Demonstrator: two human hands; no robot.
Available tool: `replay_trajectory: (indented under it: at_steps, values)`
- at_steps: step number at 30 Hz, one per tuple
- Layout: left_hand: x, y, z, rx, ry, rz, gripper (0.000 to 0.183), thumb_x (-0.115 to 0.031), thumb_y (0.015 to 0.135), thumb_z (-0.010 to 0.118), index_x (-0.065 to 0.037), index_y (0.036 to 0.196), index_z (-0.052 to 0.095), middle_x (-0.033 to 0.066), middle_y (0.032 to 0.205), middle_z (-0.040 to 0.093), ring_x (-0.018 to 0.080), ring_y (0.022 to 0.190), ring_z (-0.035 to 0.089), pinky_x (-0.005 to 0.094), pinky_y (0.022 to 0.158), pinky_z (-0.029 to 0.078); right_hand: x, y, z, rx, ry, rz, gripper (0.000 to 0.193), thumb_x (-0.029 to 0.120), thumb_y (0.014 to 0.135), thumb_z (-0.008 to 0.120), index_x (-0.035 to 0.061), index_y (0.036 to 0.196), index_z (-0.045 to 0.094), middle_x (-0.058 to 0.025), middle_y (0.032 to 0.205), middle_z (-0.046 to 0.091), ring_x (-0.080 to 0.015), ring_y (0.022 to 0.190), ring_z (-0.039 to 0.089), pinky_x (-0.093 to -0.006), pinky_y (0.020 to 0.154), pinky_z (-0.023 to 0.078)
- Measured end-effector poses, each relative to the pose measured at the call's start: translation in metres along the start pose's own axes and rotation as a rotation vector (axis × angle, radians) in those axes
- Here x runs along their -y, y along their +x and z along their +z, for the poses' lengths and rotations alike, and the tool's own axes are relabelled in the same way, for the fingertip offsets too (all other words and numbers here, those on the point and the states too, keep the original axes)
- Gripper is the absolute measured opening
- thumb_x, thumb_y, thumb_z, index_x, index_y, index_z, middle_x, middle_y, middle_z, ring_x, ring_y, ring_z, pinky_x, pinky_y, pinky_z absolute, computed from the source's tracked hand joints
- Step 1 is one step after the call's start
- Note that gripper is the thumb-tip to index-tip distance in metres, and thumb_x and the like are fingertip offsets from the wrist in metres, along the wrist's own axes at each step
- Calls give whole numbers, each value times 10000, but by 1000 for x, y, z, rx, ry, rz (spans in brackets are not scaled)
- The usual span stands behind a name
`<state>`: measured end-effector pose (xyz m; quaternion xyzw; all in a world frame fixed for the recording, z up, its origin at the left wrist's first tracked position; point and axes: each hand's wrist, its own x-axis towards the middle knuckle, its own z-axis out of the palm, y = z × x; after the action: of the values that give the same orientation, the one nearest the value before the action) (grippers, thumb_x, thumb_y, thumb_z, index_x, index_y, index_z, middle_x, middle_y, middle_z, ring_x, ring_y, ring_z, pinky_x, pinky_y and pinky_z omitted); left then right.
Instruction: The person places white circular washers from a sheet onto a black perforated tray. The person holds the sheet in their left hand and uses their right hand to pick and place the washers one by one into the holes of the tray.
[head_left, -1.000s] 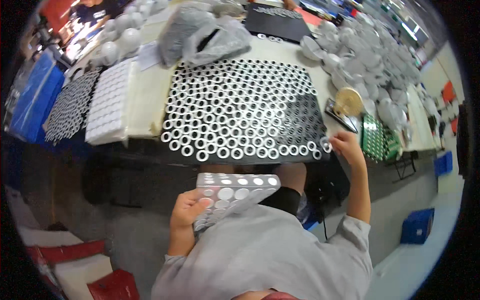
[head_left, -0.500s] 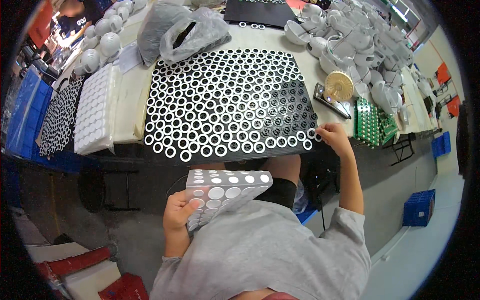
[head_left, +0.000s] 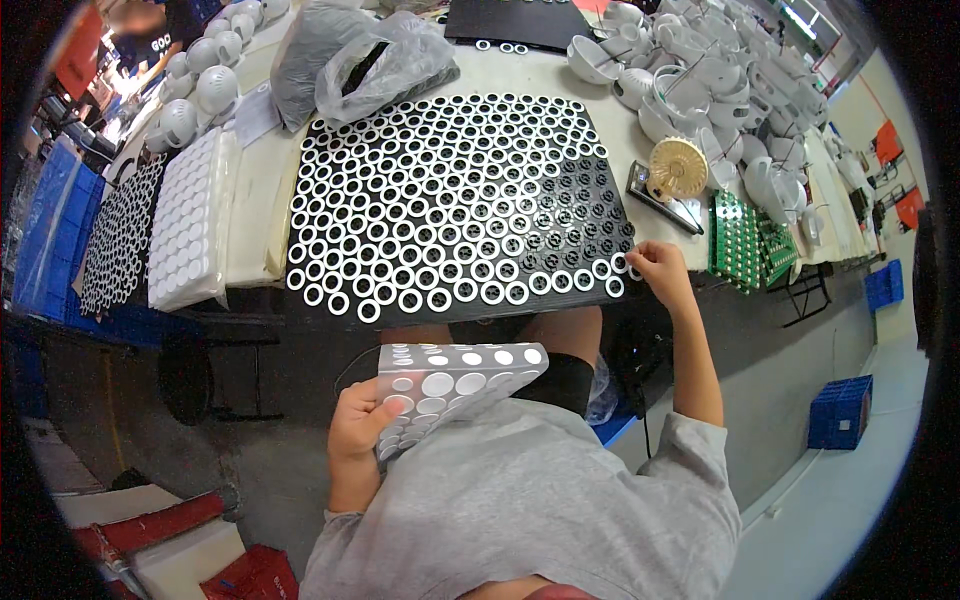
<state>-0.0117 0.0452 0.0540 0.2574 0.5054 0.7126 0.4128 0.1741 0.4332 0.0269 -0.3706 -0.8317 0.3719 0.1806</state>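
Observation:
My left hand (head_left: 358, 425) is closed on a bent translucent sheet (head_left: 462, 356) dotted with round white stickers, held in front of my body. My right hand (head_left: 660, 268) is at the front right corner of a black board (head_left: 420, 318), thumb and fingertips pinched together beside a white ring (head_left: 616, 263). Whatever the fingertips hold is too small or hidden to make out. White rings with dark centres cover most of the board in rows. Toward its right side sits a patch of bare black round parts (head_left: 568, 212) without white rings.
Right of the board lie a cream fan (head_left: 679, 168), a dark tray-like device (head_left: 664, 198) and green circuit boards (head_left: 735, 242). White lamp-like housings (head_left: 690, 95) pile up behind them. Left stand white sticker sheets (head_left: 188, 225); plastic bags (head_left: 385, 75) lie at the back.
My right hand has shifted slightly left and up at the board's corner, fingertips still pinched. My left hand and the sticker sheet have barely moved.

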Motion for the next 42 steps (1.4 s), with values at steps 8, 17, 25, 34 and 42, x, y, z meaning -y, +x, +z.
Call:
replay_trajectory:
  at_steps: [8, 17, 25, 34, 42]
  values:
    - [2, 0, -1, -15, -6, -20, 330, -126, 799, 570, 87, 1049, 544, 131, 951, 608, 152, 846, 574, 240, 754, 435, -1, 0, 5, -56, -31, -3, 167, 133, 731, 616, -27, 693, 586, -62, 543, 547, -101, 486, 489, -252, 464, 386]
    - [-6, 0, 2, -8, -47, -34, 350, -121, 808, 550, 94, 1082, 514, 136, 1016, 584, 160, 911, 552, 257, 801, 416, 20, -9, 7, -151, -139, -23, 126, 100, 725, 621, -6, 741, 555, -69, 543, 533, -135, 482, 504, -271, 485, 408]
    - [-8, 4, 8, -32, -106, 20, 333, -118, 832, 528, 87, 1094, 502, 136, 1018, 583, 158, 903, 559, 271, 808, 427, 145, -69, 41, -59, 16, -892, 160, 30, 638, 668, 49, 762, 569, -72, 816, 563, -210, 712, 545, -301, 628, 429]
    - [-14, 10, 30, -90, 34, 100, 278, -65, 849, 495, 57, 1098, 505, 68, 967, 597, 98, 868, 549, 218, 761, 430, 190, -88, 96, -38, 35, -1229, 305, 100, 650, 665, -27, 901, 547, -117, 940, 570, -248, 830, 559, -337, 651, 438]
    - [-11, 5, 26, -58, 385, 111, 243, -67, 821, 520, 72, 1021, 526, 70, 834, 621, 60, 724, 538, 200, 654, 432, 184, -85, 93, 255, 169, -1042, 240, 26, 642, 688, 30, 855, 576, -63, 890, 601, -222, 804, 579, -310, 650, 446]
